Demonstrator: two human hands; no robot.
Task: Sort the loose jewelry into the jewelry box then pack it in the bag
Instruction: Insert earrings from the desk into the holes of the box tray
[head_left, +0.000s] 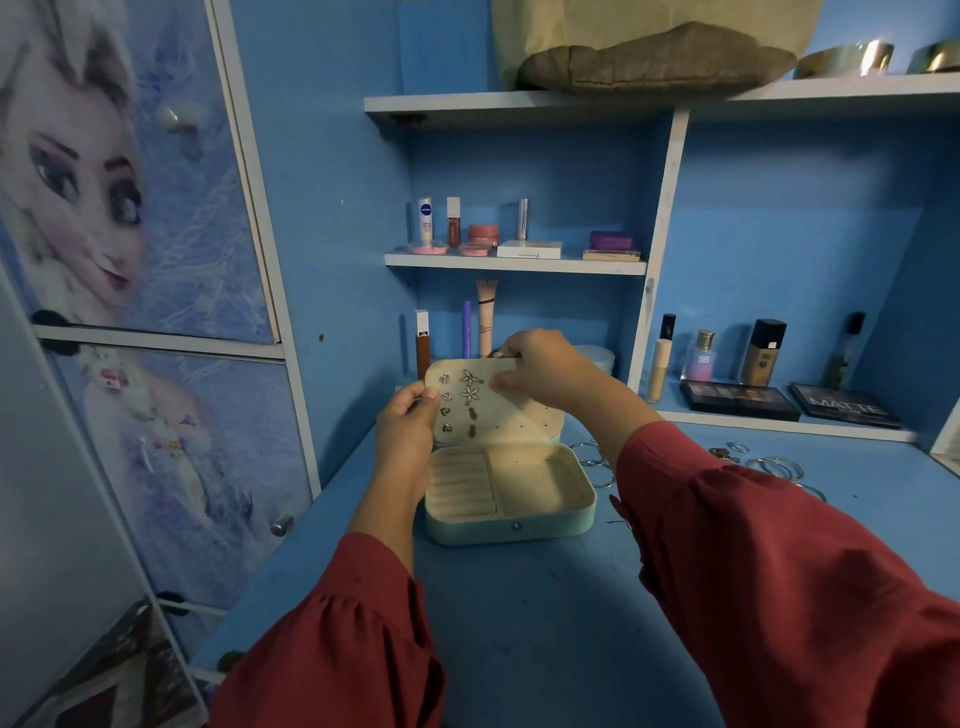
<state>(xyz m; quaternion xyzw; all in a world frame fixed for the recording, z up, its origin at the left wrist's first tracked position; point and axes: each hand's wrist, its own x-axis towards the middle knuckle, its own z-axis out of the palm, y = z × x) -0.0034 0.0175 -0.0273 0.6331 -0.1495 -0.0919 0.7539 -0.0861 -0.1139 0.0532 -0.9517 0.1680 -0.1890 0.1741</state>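
Observation:
A pale green jewelry box (511, 530) lies open on the blue desk, its cream tray bare, with ring rolls on the left. Its raised lid flap (524, 423) carries several stud earrings (460, 397), two of them star-shaped. My left hand (408, 431) pinches the flap's left edge. My right hand (545, 371) pinches its top right edge. Loose bangles and rings (769, 462) lie on the desk to the right, partly hidden by my right sleeve. A beige bag (654, 47) sits on the top shelf.
Cosmetics fill the shelves behind the box: tubes (485, 317) right behind the lid, bottles (761, 353) and dark palettes (740, 400) at the right. A cupboard with a cartoon picture (130, 234) stands at the left. Blue desk surface (524, 613) lies in front of the box.

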